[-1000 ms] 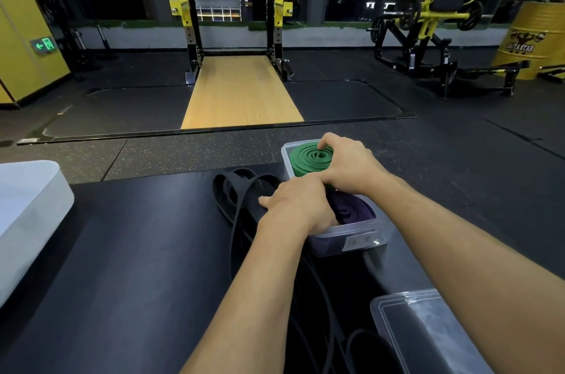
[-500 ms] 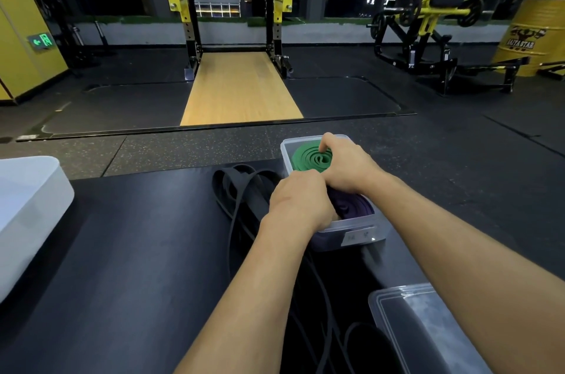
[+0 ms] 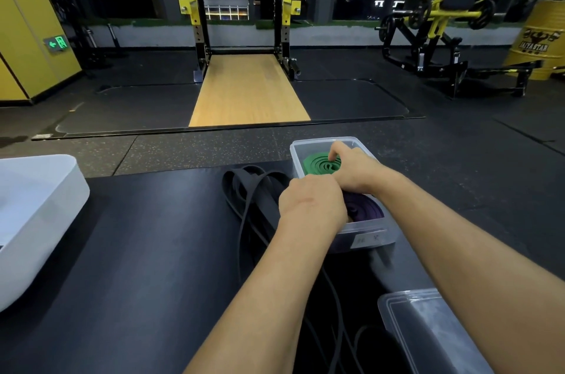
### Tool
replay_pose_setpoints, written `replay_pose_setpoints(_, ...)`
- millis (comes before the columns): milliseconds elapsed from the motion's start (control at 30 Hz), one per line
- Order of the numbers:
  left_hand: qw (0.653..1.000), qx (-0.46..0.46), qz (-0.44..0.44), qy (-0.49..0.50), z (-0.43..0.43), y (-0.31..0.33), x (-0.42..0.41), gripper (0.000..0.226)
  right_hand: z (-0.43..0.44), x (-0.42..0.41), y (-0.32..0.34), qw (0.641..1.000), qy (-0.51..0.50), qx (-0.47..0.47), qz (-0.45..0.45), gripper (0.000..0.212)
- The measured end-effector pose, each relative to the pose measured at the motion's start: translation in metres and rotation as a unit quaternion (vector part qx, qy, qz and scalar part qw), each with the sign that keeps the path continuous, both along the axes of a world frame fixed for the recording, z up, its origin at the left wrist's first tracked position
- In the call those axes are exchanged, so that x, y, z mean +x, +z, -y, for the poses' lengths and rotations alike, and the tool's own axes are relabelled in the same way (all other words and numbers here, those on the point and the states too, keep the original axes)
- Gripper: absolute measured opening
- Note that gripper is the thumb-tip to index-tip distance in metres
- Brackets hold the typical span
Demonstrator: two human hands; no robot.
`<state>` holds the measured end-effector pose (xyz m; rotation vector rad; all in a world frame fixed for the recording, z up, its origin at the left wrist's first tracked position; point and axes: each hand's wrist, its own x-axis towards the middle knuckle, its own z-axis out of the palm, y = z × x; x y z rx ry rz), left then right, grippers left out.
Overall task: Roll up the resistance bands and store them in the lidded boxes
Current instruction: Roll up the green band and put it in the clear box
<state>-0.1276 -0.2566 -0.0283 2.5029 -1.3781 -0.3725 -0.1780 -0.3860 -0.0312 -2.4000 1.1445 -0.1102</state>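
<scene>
Box [image 3: 324, 140] holding coiled green band [image 3: 315, 164], coiled purple band [image 3: 367, 211], white tub [image 3: 46, 190] apart

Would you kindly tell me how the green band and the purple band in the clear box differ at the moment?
The green band sits at the far end of the clear box; the purple band sits at the near end. The right hand touches the green band with a fingertip, while the left hand covers part of the purple band. Both are rolled into coils inside the same box.
</scene>
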Motion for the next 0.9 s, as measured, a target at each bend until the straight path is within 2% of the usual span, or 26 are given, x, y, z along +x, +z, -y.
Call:
replay_pose_setpoints(133, 1.0, 0.002, 0.018, -0.001, 0.0, 0.004, -0.002, 0.041, -0.002, -0.007, 0.0, 0.999, -0.001, 0.016, 0.034, 0.044)
replay_pose_setpoints(300, 1.0, -0.003, 0.018, -0.008, -0.007, 0.009, -0.001, 0.047, -0.001, -0.015, 0.01, 0.986, -0.039, 0.097, 0.129, 0.056)
replay_pose_setpoints(433, 0.998, -0.041, 0.04, 0.0, -0.016, 0.017, -0.006, 0.038, 0.002, -0.01, 0.0, 0.992, -0.047, 0.021, 0.118, 0.043)
replay_pose_setpoints(567, 0.994, -0.086, 0.07, 0.009, -0.027, 0.017, -0.008, 0.03, -0.003, -0.012, -0.005, 0.99, -0.044, -0.05, 0.125, 0.054)
replay_pose_setpoints(700, 0.992, -0.108, 0.063, -0.003, -0.034, 0.012, -0.005, 0.032, -0.008, -0.014, -0.004, 0.992, -0.023, -0.099, 0.074, 0.06)
replay_pose_setpoints(800, 0.992, -0.117, 0.053, -0.012, -0.037, 0.011, 0.001, 0.032, -0.015, -0.015, 0.005, 0.983, -0.006, -0.184, -0.02, 0.051)
replay_pose_setpoints(900, 0.992, -0.123, 0.04, -0.015, -0.04, 0.009, 0.003, 0.029, -0.022, -0.014, 0.007, 0.974, 0.006, -0.215, -0.066, 0.046)
